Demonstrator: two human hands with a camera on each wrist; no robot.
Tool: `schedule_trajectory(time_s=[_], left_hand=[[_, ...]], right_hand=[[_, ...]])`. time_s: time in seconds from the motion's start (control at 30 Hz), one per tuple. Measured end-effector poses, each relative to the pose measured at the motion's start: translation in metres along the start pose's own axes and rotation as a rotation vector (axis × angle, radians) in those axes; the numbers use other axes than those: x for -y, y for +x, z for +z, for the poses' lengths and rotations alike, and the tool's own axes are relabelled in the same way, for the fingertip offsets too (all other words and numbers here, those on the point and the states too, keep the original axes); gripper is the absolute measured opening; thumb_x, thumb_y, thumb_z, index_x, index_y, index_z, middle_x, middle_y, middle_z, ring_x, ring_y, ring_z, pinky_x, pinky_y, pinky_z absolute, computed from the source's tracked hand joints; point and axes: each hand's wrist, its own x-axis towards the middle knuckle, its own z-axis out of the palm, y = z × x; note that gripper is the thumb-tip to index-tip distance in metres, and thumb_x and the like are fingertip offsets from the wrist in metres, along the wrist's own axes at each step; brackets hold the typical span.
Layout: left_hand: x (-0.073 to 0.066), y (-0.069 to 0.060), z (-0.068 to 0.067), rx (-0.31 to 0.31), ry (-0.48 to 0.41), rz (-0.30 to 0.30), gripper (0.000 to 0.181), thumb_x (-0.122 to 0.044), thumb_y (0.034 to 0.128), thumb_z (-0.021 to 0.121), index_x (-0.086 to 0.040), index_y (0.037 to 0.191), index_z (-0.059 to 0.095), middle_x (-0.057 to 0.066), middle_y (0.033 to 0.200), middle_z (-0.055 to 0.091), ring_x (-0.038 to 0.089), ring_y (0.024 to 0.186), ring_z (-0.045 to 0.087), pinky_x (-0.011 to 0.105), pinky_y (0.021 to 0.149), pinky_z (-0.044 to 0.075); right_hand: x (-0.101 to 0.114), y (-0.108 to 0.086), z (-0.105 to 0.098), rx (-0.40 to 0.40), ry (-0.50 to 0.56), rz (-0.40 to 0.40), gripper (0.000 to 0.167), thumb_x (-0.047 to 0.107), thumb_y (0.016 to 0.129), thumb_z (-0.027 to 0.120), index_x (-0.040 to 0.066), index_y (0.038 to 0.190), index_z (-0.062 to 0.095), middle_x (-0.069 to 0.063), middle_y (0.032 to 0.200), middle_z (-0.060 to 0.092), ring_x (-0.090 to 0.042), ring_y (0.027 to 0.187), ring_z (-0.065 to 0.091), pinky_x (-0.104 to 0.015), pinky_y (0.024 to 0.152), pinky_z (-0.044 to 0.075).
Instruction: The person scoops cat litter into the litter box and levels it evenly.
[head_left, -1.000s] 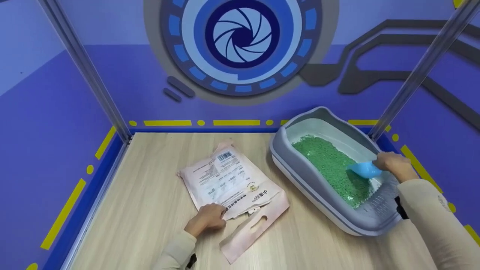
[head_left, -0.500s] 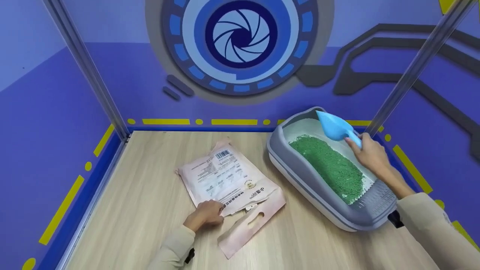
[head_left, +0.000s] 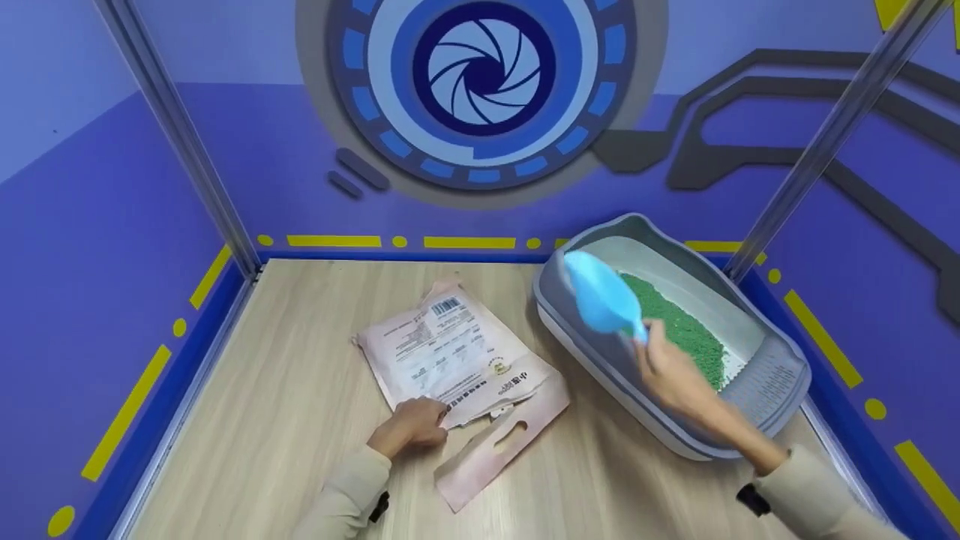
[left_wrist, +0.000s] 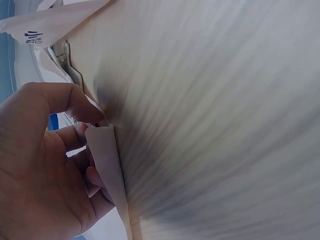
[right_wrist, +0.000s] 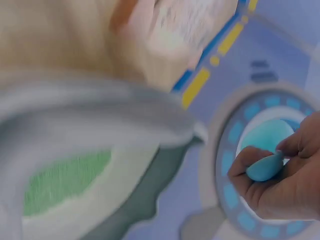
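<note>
My right hand [head_left: 675, 375] grips the handle of a light-blue scoop [head_left: 600, 296] and holds it up over the left rim of a grey-and-white litter box [head_left: 581, 345]. Green pellet litter [head_left: 686, 334] covers part of the box floor; the scoop and arm hide some of it. I cannot tell whether the scoop carries anything. A pale pink printed bag [head_left: 457, 352] lies flat on the table, torn across its near end. My left hand [head_left: 411, 429] rests by that end; in the left wrist view, thumb and forefinger pinch the bag's edge [left_wrist: 106, 155].
A pink strip with a handle slot [head_left: 480, 472] lies at the bag's near end, in front of the litter box. Blue-purple panels [head_left: 225, 172] with metal corner posts [head_left: 840, 135] enclose the wooden table [head_left: 292, 360] at the back and sides.
My right hand has lifted the scoop out of the litter and swung it left, from the box's right side to over its left rim. The left hand and bag have stayed in place.
</note>
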Motion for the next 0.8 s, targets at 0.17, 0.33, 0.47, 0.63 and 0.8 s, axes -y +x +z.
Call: schedule_trajectory(time_s=[0.17, 0.33, 0.47, 0.63, 0.8], left_hand=[[0.001, 0.001, 0.0, 0.001, 0.001, 0.001, 0.025, -0.013, 0.0695, 0.06, -0.018, 0.064, 0.035, -0.007, 0.062, 0.029, 0.013, 0.058, 0.029, 0.031, 0.049, 0.022], [0.001, 0.0, 0.001, 0.004, -0.003, -0.01, 0.026, -0.013, 0.0697, 0.06, -0.018, 0.064, 0.035, -0.008, 0.061, 0.028, 0.013, 0.057, 0.029, 0.031, 0.049, 0.021], [0.001, -0.001, 0.002, -0.004, -0.013, -0.01, 0.026, -0.013, 0.0698, 0.06, -0.018, 0.064, 0.035, -0.008, 0.062, 0.029, 0.013, 0.057, 0.029, 0.031, 0.05, 0.021], [0.002, -0.002, 0.002, -0.026, -0.019, 0.007, 0.025, -0.013, 0.0693, 0.059, -0.018, 0.064, 0.035, -0.007, 0.063, 0.029, 0.013, 0.058, 0.029, 0.03, 0.05, 0.022], [0.004, -0.001, 0.006, -0.032, 0.003, -0.002, 0.025, -0.015, 0.0697, 0.059, -0.018, 0.065, 0.035, -0.007, 0.064, 0.03, 0.013, 0.059, 0.029, 0.03, 0.051, 0.021]], right_hand=[[-0.001, -0.02, 0.033, 0.081, 0.085, 0.014, 0.025, 0.006, 0.106, 0.045, -0.003, 0.129, 0.041, -0.002, 0.082, 0.049, -0.01, 0.065, 0.043, -0.024, 0.056, 0.042], [-0.01, -0.036, 0.062, 0.082, 0.086, -0.105, 0.021, 0.004, 0.103, 0.051, -0.002, 0.122, 0.045, -0.002, 0.085, 0.053, -0.009, 0.073, 0.048, -0.028, 0.064, 0.046], [-0.022, -0.047, 0.083, 0.133, 0.124, -0.115, 0.021, 0.001, 0.102, 0.05, -0.005, 0.121, 0.043, -0.002, 0.083, 0.049, -0.008, 0.07, 0.044, -0.026, 0.06, 0.042], [-0.043, -0.058, 0.106, 0.133, 0.142, -0.013, 0.02, -0.002, 0.101, 0.051, -0.007, 0.118, 0.041, -0.002, 0.083, 0.047, -0.009, 0.069, 0.042, -0.026, 0.058, 0.038], [-0.06, -0.062, 0.123, 0.09, 0.174, 0.114, 0.017, -0.004, 0.1, 0.05, -0.005, 0.115, 0.043, -0.004, 0.084, 0.048, -0.012, 0.069, 0.042, -0.026, 0.058, 0.038]])
